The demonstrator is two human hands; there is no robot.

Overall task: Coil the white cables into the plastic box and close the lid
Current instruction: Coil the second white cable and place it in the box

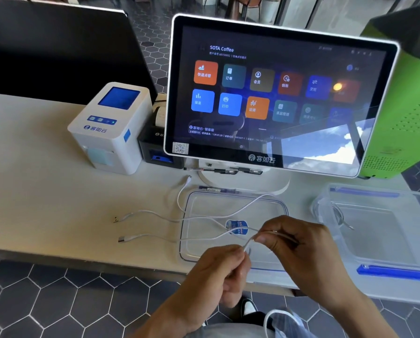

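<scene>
Two hands, left hand (218, 272) and right hand (299, 242), pinching white cable (204, 217), "SOTA Coffee" screen (277, 93)

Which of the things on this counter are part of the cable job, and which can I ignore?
Part of the job:
white cables, pinched by the left hand and right hand
plastic box, open
clear lid, flat under the cables

Just lying about:
touchscreen terminal
white label printer
black receipt printer
pens
green machine
</scene>
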